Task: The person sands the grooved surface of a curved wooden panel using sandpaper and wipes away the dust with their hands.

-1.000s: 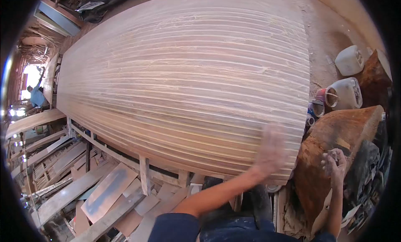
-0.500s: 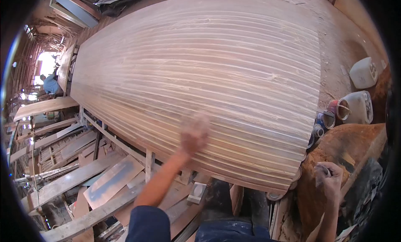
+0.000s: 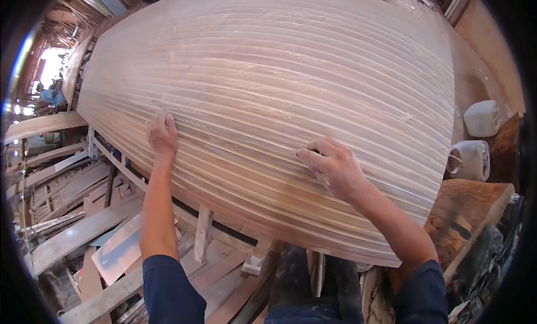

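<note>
A large, curved surface of narrow wooden strips (image 3: 268,89), dusty and marked with pale lines, fills the middle of the view. My left hand (image 3: 163,135) rests on its left part near the lower edge, fingers extended and a little apart, holding nothing visible. Over the strips right of centre is my right hand (image 3: 334,166), its fingers bent and thumb drawn towards them. Something small and dark shows at its fingertips, too small to make out.
Planks and board offcuts (image 3: 84,234) lie piled at the lower left. White plastic jugs (image 3: 482,118) and a thick brown wood slab (image 3: 467,206) are at the right. A person in blue (image 3: 53,97) is at the far left. A wooden post (image 3: 203,234) stands under the surface's edge.
My left hand has swept leftward along the strips and slowed. My right hand has come from above the brown slab onto the strips. The view has shifted.
</note>
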The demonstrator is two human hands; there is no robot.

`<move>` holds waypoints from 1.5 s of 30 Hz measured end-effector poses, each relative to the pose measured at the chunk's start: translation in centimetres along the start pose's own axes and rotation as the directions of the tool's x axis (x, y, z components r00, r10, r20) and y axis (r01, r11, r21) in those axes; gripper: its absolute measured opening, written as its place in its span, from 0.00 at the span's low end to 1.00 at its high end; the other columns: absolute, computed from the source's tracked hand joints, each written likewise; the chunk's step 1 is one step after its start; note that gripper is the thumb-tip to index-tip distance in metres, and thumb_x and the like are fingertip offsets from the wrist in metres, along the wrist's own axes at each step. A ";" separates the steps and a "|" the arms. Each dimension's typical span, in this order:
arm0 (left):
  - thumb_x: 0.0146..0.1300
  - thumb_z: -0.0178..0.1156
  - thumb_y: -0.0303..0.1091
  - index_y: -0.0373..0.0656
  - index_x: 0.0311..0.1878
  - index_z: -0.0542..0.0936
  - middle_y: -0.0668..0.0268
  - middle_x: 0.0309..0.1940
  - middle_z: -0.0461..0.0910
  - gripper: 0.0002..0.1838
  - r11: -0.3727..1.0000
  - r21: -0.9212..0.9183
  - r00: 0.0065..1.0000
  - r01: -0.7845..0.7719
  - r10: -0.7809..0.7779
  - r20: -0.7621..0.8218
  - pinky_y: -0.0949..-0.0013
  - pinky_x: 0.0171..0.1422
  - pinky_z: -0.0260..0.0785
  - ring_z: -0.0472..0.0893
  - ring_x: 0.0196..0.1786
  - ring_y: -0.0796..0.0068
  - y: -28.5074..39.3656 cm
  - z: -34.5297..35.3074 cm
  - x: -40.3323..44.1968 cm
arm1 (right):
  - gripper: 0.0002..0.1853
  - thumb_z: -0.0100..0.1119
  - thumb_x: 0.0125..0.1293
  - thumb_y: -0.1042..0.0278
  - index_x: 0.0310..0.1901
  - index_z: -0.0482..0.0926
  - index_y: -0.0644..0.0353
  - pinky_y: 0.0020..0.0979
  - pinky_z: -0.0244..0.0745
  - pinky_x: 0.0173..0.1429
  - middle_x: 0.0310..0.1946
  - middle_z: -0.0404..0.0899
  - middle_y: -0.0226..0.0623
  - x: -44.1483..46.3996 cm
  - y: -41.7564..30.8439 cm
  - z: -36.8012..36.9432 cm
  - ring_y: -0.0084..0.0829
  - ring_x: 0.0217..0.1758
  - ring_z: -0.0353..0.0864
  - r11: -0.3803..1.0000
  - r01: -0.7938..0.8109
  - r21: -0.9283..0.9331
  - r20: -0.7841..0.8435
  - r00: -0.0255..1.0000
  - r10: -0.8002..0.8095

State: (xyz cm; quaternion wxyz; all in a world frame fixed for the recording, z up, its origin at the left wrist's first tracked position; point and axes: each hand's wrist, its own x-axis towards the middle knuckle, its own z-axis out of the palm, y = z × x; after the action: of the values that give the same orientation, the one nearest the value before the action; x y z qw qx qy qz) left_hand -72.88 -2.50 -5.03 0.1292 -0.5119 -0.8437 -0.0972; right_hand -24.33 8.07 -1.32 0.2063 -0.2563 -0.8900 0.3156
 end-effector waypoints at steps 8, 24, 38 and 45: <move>0.80 0.50 0.47 0.39 0.67 0.79 0.51 0.67 0.78 0.25 0.989 0.108 0.995 0.102 -0.101 -0.017 0.48 0.79 0.59 0.73 0.72 0.50 -12.2 2.5 5.9 | 0.21 0.67 0.60 0.74 0.57 0.82 0.58 0.41 0.83 0.51 0.45 0.83 0.39 0.0 -1.3 -1.0 0.41 0.48 0.85 0.971 0.080 -0.226 0.145 0.988 -0.047; 0.77 0.52 0.44 0.40 0.65 0.78 0.55 0.66 0.76 0.22 0.946 -0.258 0.967 0.196 -0.230 -0.110 0.50 0.80 0.56 0.69 0.73 0.52 -13.5 3.1 6.3 | 0.08 0.61 0.63 0.75 0.44 0.84 0.63 0.47 0.83 0.52 0.43 0.80 0.51 36.5 -14.3 26.2 0.51 0.51 0.83 0.980 0.097 -0.176 0.181 0.981 -0.065; 0.77 0.52 0.52 0.42 0.65 0.76 0.57 0.69 0.72 0.26 0.966 -0.145 0.968 0.212 -0.229 -0.108 0.46 0.82 0.53 0.66 0.75 0.53 -13.0 2.7 6.7 | 0.11 0.71 0.56 0.81 0.41 0.90 0.60 0.39 0.80 0.41 0.34 0.86 0.43 6.4 -4.6 3.6 0.43 0.36 0.87 0.955 -0.179 -0.236 0.058 0.978 0.198; 0.78 0.50 0.51 0.40 0.67 0.74 0.55 0.69 0.71 0.26 0.955 -0.206 0.973 0.214 -0.226 -0.040 0.46 0.82 0.51 0.65 0.75 0.51 -13.1 1.5 6.7 | 0.21 0.62 0.59 0.80 0.53 0.88 0.53 0.47 0.80 0.52 0.45 0.86 0.46 28.8 -11.5 17.3 0.50 0.47 0.85 0.994 -0.098 -0.045 0.276 0.955 0.106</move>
State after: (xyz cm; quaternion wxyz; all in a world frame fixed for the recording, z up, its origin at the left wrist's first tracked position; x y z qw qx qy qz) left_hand -87.70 -2.40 -4.70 0.0918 -0.4220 -0.8768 -0.2113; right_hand -59.78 9.34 -0.11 0.0587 -0.2581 -0.9005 0.3449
